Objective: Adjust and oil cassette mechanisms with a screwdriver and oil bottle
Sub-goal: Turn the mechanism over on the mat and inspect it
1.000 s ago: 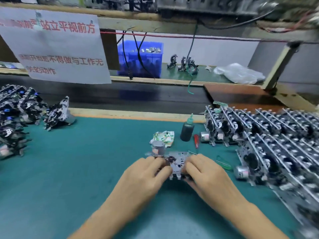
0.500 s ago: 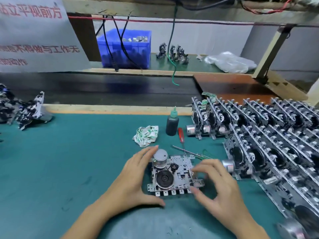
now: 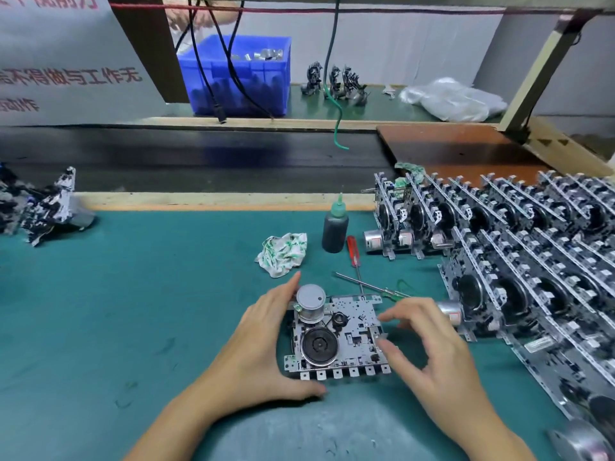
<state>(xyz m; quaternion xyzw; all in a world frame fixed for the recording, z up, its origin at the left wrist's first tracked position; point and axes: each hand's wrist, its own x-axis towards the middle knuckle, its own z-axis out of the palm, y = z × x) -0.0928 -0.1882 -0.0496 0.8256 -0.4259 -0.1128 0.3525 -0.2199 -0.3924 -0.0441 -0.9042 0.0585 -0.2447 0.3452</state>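
A cassette mechanism (image 3: 346, 334) lies flat on the green mat (image 3: 133, 311), with its silver motor and black flywheel facing up. My left hand (image 3: 263, 347) cups its left side: the straight fingers lie against the motor and the thumb lies along the bottom left corner. At the mechanism's right edge, the thumb and forefinger of my right hand (image 3: 432, 354) pinch a small tab. The dark oil bottle (image 3: 334, 227) with a green nozzle stands behind. A red-handled screwdriver (image 3: 353, 251) and a green-handled screwdriver (image 3: 372, 287) lie crossed between the bottle and the mechanism.
A crumpled rag (image 3: 283, 254) lies left of the bottle. Rows of upright mechanisms (image 3: 532, 261) fill the right side, close to my right hand. More mechanisms (image 3: 43, 207) are piled at the far left. Beyond the mat run a dark conveyor belt (image 3: 199, 154) and a blue bin (image 3: 236, 74).
One second ago both hands gripped the mechanism from above. It now lies flat, flywheel side up, with my hands at its two sides. The view has tilted down and moved closer.
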